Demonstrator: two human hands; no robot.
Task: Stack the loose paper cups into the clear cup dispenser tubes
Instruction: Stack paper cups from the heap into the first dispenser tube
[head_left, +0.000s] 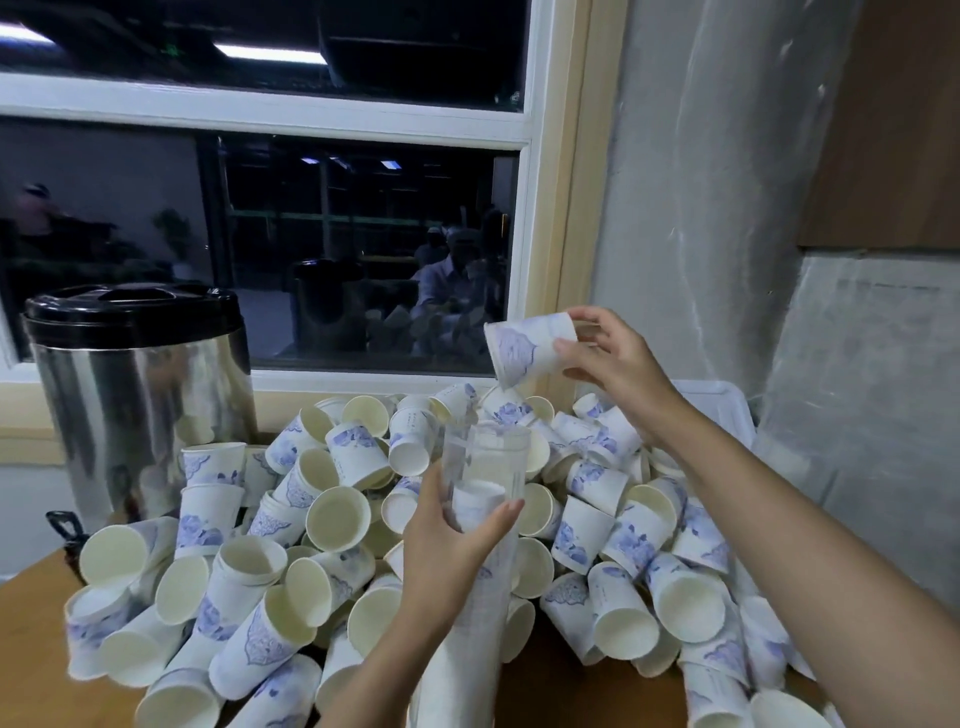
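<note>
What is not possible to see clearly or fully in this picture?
Head view only.
- Clear tube: bottom cut off by the frame edge; left hand covers its middle, so cups inside cannot be counted.
- Held cup: base hidden by right hand.
- White tray: mostly behind the right arm and cup pile.
- Window reflections: too dim.

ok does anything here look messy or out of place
Only the loose cups: they lie in a jumbled heap on the table, tipped on their sides and facing every way. None looks crushed and nothing is spilled. The left hand holds the tube, the right hand one cup.
</note>
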